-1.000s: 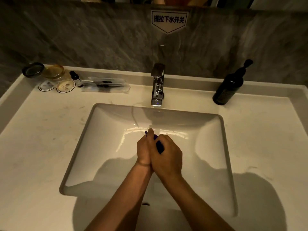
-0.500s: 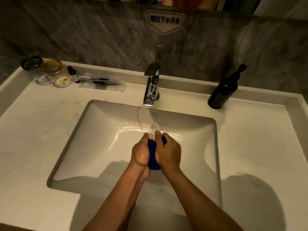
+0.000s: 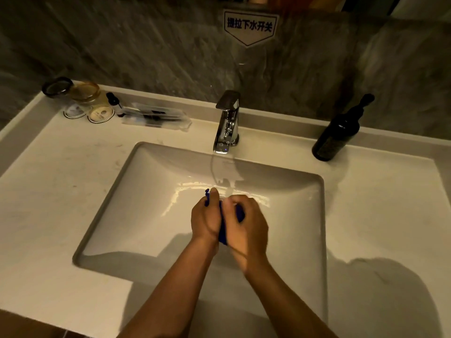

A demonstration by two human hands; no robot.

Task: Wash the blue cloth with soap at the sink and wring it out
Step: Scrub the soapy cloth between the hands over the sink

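Over the middle of the white sink basin both hands press together around the blue cloth. Only narrow strips of the cloth show: one between the palms, one by the right fingers, a small tip above the left thumb. My left hand is closed on its left side. My right hand is closed on its right side and looks blurred. The chrome tap stands behind the basin, and a thin stream of water falls from it just beyond the hands. A dark pump soap bottle stands on the counter at the right.
At the back left of the white counter stand glass jars, round lidded tins and a clear packet of toiletries. A grey marble wall with a sign rises behind the tap.
The hands have kept rubbing the cloth between them, the right hand sliding against the left. More of the cloth shows between the palms than one second ago. The view has shifted slightly.
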